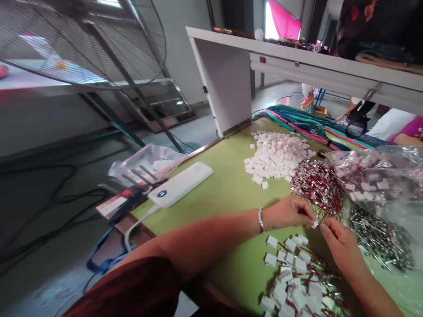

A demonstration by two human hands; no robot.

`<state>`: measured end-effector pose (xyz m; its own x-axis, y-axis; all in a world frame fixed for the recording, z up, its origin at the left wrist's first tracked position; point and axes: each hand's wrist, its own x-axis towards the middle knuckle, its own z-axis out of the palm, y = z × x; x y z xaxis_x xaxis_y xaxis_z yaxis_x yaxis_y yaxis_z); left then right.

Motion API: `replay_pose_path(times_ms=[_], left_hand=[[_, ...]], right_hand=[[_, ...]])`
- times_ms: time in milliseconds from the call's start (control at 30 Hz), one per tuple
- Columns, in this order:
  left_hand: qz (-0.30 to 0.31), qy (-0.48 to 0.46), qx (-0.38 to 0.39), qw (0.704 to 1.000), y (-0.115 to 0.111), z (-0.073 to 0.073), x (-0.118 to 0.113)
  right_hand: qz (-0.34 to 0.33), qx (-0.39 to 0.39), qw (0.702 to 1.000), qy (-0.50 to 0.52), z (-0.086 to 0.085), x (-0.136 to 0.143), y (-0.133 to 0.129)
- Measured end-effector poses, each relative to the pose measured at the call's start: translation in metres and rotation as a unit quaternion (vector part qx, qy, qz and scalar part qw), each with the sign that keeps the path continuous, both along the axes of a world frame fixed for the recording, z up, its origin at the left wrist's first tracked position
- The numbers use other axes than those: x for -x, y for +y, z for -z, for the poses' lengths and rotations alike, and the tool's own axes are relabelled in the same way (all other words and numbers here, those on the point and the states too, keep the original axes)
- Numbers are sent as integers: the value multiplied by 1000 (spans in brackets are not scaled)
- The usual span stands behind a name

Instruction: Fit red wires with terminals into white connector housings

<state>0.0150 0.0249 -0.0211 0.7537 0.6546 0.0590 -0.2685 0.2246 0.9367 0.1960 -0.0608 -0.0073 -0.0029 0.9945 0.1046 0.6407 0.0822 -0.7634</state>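
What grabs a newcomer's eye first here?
Both hands, left hand and right hand, pinch one small white plastic connector at the centre of the green table. Behind them lies a heap of loose white connector blocks; beside it sits a tangle of red wires with metal terminals. A large wire-caged fan fills the upper left.

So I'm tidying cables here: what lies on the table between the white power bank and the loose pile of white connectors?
In the head view, only bare green table lies between the power bank and the pile of white connectors.
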Motion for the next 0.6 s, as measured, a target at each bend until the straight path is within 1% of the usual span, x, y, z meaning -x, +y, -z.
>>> replay_pose_path(times_ms=[67,133,200,267,333,400,433,500,567,600], left_hand=[[14,-49,64,997,1,-3,1],[21,-68,86,994,3,-6,3],[25,-52,52,997,5,-9,4],[13,-15,-23,1000,6,-11,5],[-20,26,-102,994,5,-10,4],[-56,58,-157,984,2,-6,2],[-68,71,-168,981,0,-4,1],[-78,89,-167,979,-5,0,-2],[-67,96,-161,980,-7,-1,-3],[-53,98,-166,980,-7,-3,-3]], right_hand=[[-13,-11,999,30,-7,3,0],[-17,-24,999,46,-11,6,1],[-4,-31,998,49,-10,10,3],[22,-40,998,38,-6,13,3],[46,-52,998,11,0,15,2],[55,-60,996,-22,5,16,1],[55,-59,996,-34,7,15,0],[44,-52,997,-43,8,13,-2],[23,-42,998,-29,7,10,-3],[12,-37,999,-19,6,7,-3]])
